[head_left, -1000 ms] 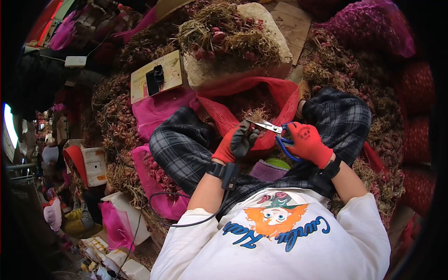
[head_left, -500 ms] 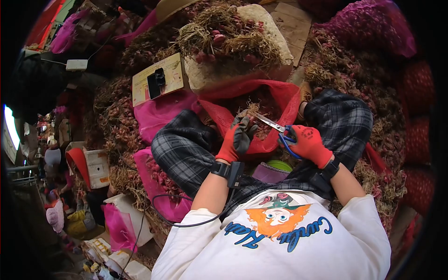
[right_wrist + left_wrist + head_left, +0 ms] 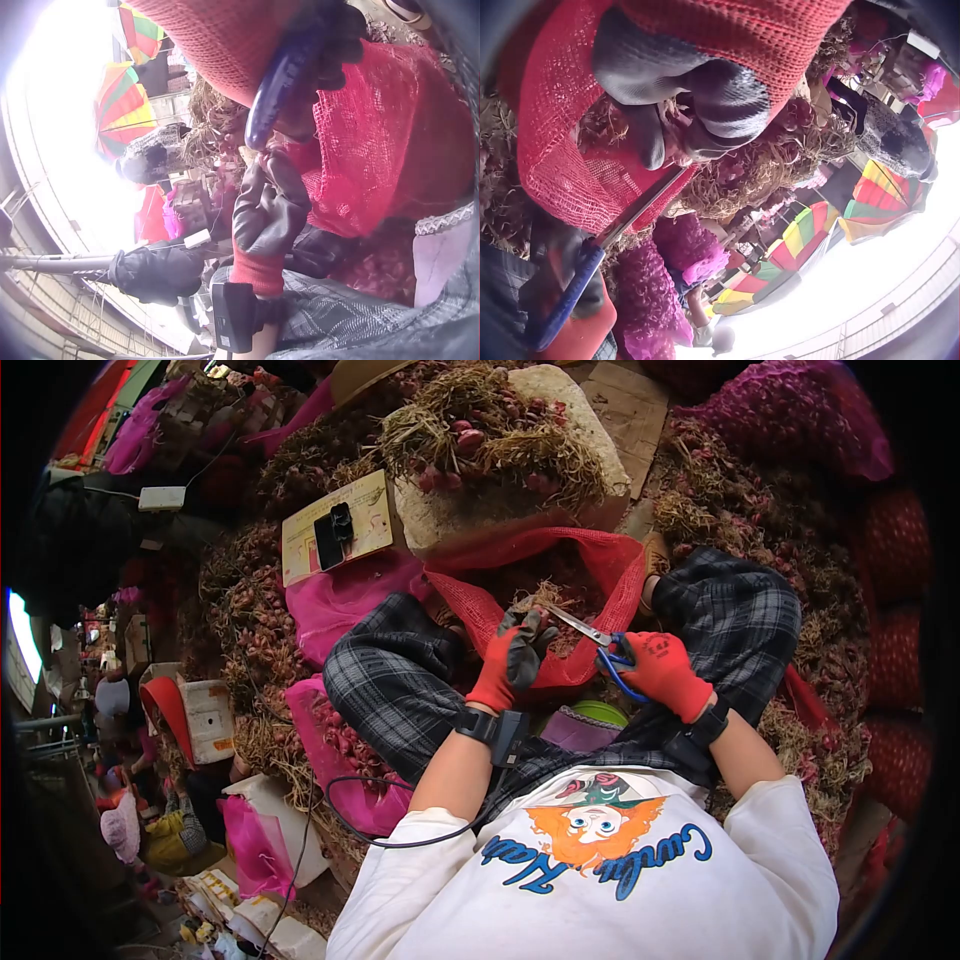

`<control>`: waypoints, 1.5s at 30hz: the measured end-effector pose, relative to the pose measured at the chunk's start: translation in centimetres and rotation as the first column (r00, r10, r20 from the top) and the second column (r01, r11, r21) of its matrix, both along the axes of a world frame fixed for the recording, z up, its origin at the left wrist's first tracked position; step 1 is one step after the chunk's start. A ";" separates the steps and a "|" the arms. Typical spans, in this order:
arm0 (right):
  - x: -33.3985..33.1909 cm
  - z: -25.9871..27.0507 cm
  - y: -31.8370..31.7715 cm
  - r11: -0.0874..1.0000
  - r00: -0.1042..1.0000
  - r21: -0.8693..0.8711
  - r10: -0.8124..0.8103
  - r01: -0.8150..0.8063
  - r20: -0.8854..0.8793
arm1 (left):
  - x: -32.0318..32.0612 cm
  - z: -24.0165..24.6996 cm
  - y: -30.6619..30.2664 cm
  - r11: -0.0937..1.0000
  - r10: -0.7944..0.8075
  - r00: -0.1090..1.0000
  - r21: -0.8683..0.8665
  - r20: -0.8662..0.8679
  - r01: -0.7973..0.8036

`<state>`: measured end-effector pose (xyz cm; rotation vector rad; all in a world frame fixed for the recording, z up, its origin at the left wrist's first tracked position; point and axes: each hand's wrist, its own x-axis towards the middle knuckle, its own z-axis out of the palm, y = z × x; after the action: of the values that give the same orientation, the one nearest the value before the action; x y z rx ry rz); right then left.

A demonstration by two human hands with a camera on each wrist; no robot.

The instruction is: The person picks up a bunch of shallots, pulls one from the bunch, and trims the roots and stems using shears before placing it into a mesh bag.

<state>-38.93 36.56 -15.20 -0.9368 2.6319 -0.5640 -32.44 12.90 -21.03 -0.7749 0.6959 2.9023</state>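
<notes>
Scissors with blue handles [image 3: 616,668] are held in my right hand [image 3: 662,668], their blades pointing up and left toward my left hand [image 3: 512,656]. Both hands wear red gloves with dark palms. In the left wrist view, my left hand [image 3: 697,90] pinches a small shallot bunch [image 3: 676,135] between thumb and fingers, and the scissor blade [image 3: 641,206] lies close beneath it. Dry roots or stalks [image 3: 545,596] stick out past the fingertips in the head view. Around and beyond the hands spreads an open red mesh bag [image 3: 468,603] with loose material inside.
A pale block [image 3: 440,525] topped with bunched shallots [image 3: 470,440] stands beyond the bag. A phone [image 3: 330,540] lies on a board [image 3: 372,520] to the left. Heaped shallots [image 3: 245,600] flank both legs, with pink mesh bags [image 3: 350,605] at the left. A cable hangs by the left forearm.
Since a second ago, my left hand has shifted slightly and the scissors have tilted, their tips now higher and farther from the left glove's palm. Over the last half second both hands barely move.
</notes>
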 end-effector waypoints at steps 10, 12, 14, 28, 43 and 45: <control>-0.1 0.6 -0.9 0.996 0.920 -0.028 -0.064 0.082 0.388 | -0.2 0.3 0.5 0.990 0.049 0.997 -0.138 0.065 -0.039; 0.3 1.3 -1.1 0.993 0.945 -0.045 -0.087 0.106 0.315 | -0.2 -0.1 0.4 0.987 0.053 0.997 -0.156 0.062 -0.043; 0.5 1.8 -1.3 0.994 0.965 -0.049 -0.079 0.094 0.252 | -0.2 -0.2 0.3 0.990 0.068 0.997 -0.125 0.043 -0.063; -0.1 -1.0 -0.8 0.997 0.941 0.016 -0.071 0.070 0.331 | 0.0 -2.8 1.3 0.911 0.050 0.994 -0.402 -0.101 -0.086; -3.0 -3.3 -7.7 0.467 0.345 -0.465 0.321 0.752 0.882 | 0.3 -0.2 1.8 0.818 -0.080 0.958 -0.567 -0.275 -0.095; -3.4 -4.0 -7.6 0.396 0.277 -0.438 0.402 0.807 0.873 | -0.2 1.3 1.2 0.861 -0.090 0.972 -0.507 -0.219 -0.034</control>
<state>-42.32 28.92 -19.22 -0.0150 1.0562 -2.0342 -32.65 14.06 -19.76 -0.4334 1.5278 2.8287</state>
